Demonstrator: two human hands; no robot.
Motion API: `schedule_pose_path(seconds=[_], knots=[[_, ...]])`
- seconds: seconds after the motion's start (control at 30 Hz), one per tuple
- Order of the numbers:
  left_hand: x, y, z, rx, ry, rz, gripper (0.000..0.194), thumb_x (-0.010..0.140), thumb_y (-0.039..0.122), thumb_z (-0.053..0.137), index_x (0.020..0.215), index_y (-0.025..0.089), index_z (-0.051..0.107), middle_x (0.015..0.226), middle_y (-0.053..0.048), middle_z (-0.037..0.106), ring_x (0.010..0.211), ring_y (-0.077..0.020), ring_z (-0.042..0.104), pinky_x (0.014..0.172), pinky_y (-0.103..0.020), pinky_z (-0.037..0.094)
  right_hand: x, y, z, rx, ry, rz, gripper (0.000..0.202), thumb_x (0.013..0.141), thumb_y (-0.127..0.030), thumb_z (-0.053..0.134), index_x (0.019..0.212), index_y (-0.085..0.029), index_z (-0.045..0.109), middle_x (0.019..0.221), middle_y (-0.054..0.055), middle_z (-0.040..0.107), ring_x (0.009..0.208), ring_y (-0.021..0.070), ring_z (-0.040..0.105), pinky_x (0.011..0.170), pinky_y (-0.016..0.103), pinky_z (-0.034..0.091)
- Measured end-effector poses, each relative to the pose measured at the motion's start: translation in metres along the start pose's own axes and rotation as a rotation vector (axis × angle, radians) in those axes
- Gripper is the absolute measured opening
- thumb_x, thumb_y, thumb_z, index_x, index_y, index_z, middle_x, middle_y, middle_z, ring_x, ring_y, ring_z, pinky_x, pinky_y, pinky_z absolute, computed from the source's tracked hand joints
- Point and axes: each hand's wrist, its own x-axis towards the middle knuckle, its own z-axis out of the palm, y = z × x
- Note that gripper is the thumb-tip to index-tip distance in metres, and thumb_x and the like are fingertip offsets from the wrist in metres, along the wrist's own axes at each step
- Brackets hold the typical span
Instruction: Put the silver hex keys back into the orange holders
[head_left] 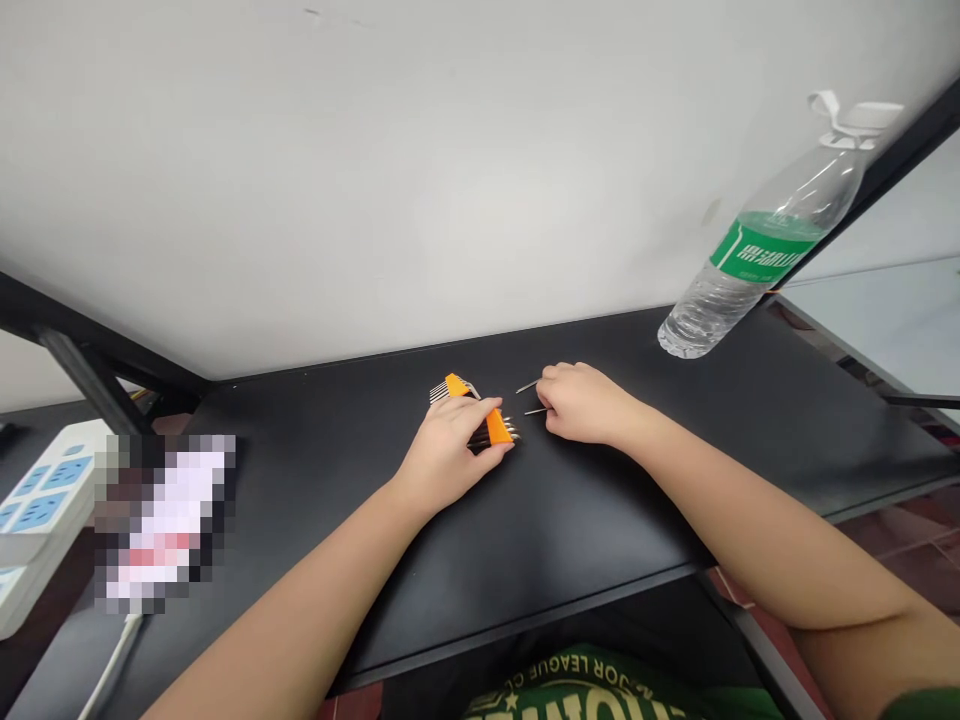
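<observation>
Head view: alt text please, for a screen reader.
Left hand holds an orange holder of metal rods on a black table; right hand, apart from it, grips thin metal with two ends showing. A clear, green-labelled bottle stands behind on the right, a white power strip at far left.

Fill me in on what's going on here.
A person is working at a black table with both hands. The left hand grips an orange holder with metal rods in it. The right hand is closed, with two thin metal ends sticking out toward the holder, short of touching it. A bottle stands off to the right.
</observation>
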Motion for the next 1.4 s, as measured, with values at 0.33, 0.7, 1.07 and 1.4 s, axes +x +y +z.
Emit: schedule_pose_path(seconds=[0.33,0.7,1.07,1.4], knots=[[0.0,-0.002,0.0,0.032,0.005,-0.033,0.048,0.089,0.037,0.073,0.134,0.024,0.064,0.12,-0.008,0.075,0.113,-0.0273,0.07,0.108,-0.046,0.051,-0.009,-0.009,-0.007,0.298,0.188,-0.167,0.012,0.095,-0.014,0.054,0.089,-0.02,0.062,0.089,0.002,0.064,0.07,0.0134,0.052,0.065,0.026,0.035],[0.0,-0.001,0.0,0.035,0.005,-0.012,0.048,0.088,0.036,0.075,0.133,0.023,0.065,0.118,-0.009,0.076,0.113,-0.0273,0.07,0.108,-0.045,0.052,-0.011,-0.011,-0.007,0.106,0.239,-0.247,0.022,0.102,-0.016,0.047,0.094,-0.017,0.067,0.091,0.006,0.061,0.073,0.016,0.051,0.071,0.03,0.037],[-0.001,-0.001,0.0,0.047,0.033,0.025,0.048,0.087,0.033,0.077,0.132,0.02,0.066,0.116,-0.009,0.076,0.11,-0.0264,0.071,0.105,-0.043,0.054,-0.012,-0.01,-0.004,0.121,0.353,-0.313,0.022,0.103,-0.013,0.047,0.091,-0.017,0.066,0.088,0.004,0.058,0.071,0.0154,0.046,0.067,0.029,0.037],[-0.001,-0.003,0.002,0.041,0.027,0.052,0.048,0.087,0.033,0.077,0.131,0.019,0.066,0.117,-0.01,0.076,0.112,-0.027,0.07,0.106,-0.044,0.054,-0.015,-0.013,-0.003,0.049,0.345,-0.32,0.026,0.099,-0.005,0.043,0.09,-0.017,0.065,0.089,0.005,0.057,0.071,0.0156,0.043,0.063,0.029,0.032]])
